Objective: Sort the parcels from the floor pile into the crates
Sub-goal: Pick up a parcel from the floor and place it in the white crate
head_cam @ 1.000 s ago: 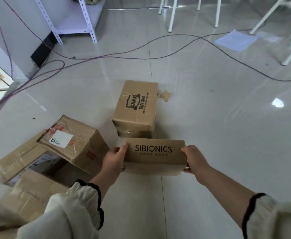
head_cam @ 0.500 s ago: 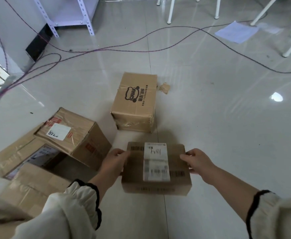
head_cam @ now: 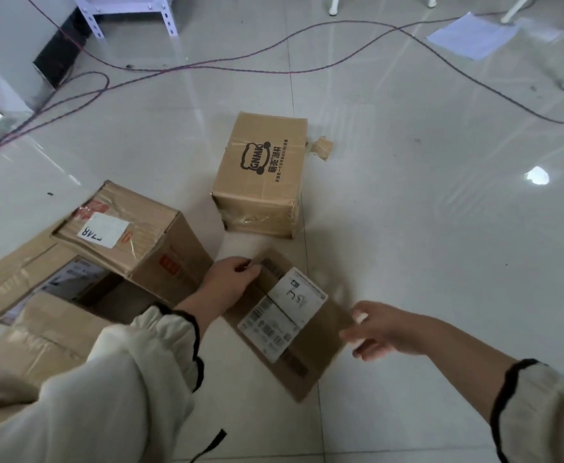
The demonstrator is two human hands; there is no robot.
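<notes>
Shiny floor tiles (head_cam: 424,255) hold some brown boxes (head_cam: 260,175). One small parcel (head_cam: 284,315) with a white label is slanted near the person. The left hand (head_cam: 230,284) grips its far corner; the right hand (head_cam: 379,329) is blurry beside it, grip unclear. Probably picking-up time; next it needs carrying to a crate.

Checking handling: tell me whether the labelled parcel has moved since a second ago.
Yes. The parcel has flipped label-up and twisted, so it is no longer square with the logo box behind it.
</notes>
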